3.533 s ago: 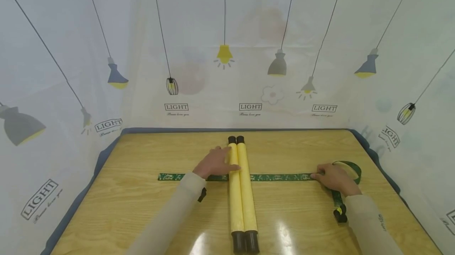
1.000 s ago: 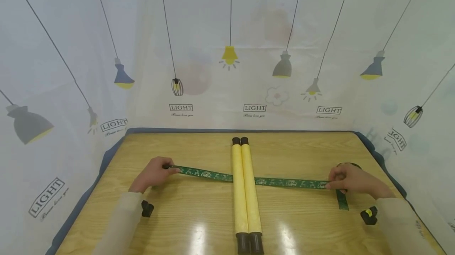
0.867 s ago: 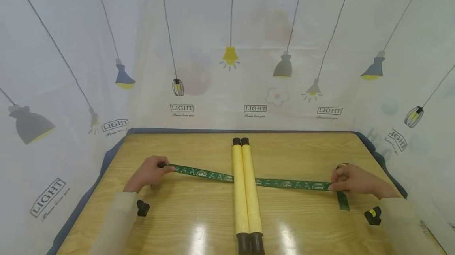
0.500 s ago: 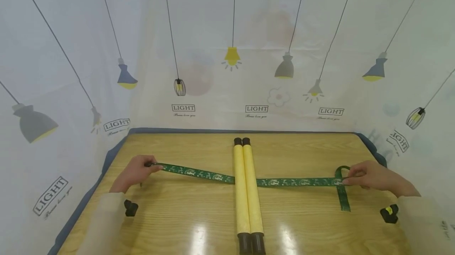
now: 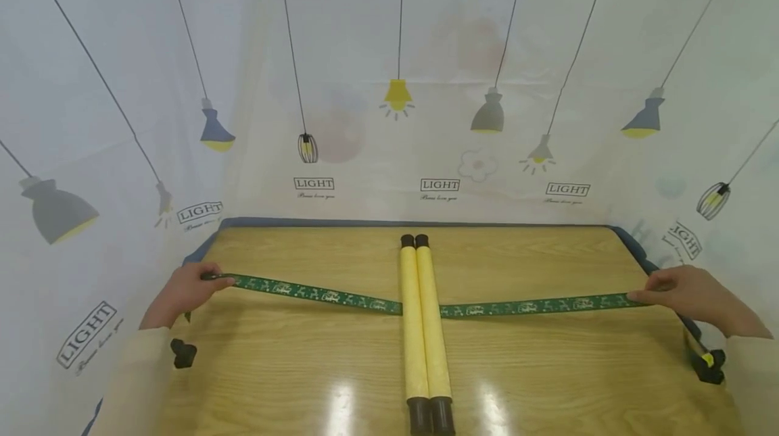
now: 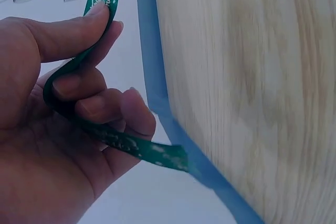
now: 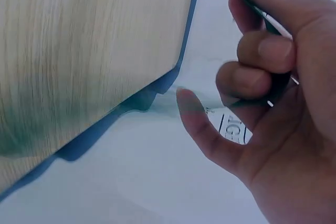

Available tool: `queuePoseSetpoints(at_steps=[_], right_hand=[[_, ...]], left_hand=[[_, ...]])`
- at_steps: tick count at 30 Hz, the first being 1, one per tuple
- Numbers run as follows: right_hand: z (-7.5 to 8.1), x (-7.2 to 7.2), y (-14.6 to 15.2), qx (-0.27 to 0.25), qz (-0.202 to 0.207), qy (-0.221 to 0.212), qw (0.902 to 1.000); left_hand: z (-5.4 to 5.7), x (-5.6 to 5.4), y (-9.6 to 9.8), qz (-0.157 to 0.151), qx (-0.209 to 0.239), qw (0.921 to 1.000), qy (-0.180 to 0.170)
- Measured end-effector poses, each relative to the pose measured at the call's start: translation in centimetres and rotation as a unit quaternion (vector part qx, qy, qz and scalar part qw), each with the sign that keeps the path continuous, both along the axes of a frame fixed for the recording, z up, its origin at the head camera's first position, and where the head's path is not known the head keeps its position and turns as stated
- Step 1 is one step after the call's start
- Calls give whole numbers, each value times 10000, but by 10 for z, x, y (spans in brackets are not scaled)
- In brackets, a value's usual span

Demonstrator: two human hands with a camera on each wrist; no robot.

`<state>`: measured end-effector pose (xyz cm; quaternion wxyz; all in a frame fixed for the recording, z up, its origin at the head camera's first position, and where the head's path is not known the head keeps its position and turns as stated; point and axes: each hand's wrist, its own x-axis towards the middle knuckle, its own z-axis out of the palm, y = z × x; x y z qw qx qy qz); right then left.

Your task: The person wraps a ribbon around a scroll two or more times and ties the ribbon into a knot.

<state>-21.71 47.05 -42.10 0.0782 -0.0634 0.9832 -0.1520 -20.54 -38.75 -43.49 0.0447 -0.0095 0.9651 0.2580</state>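
A green printed ribbon (image 5: 526, 307) stretches across the table, passing beneath two yellow rods with black end caps, a left rod (image 5: 415, 328) and a right rod (image 5: 435, 328), lying side by side. My left hand (image 5: 185, 292) pinches the ribbon near its left end between thumb and finger; in the left wrist view the tail (image 6: 168, 156) runs through the palm and hangs past the little finger. At the right, my right hand (image 5: 696, 294) pinches the other side of the ribbon. A blurred green tail trails behind that hand in the right wrist view. Both sides rise from the rods toward the hands.
The wooden table (image 5: 292, 368) has a blue edging (image 5: 341, 223) along its back and sides. A white backdrop (image 5: 359, 37) printed with hanging lamps stands behind and beside it. Black wrist camera mounts sit below each hand.
The left hand has gone from the rods to the ribbon's left end and drawn it leftward. The right hand has slid outward along the ribbon, straightening its loop. The rods have stayed nearly put.
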Motion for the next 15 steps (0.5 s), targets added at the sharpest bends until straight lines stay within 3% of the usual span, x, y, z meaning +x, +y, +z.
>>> queuePoseSetpoints(at_steps=[8, 15], right_hand=[[0, 1, 17, 253, -408, 389, 9981], [-13, 2, 23, 284, -549, 849, 9945]], left_hand=[[11, 6, -25, 295, -463, 9984, -135], [10, 8, -41, 601, -744, 9943, -463]])
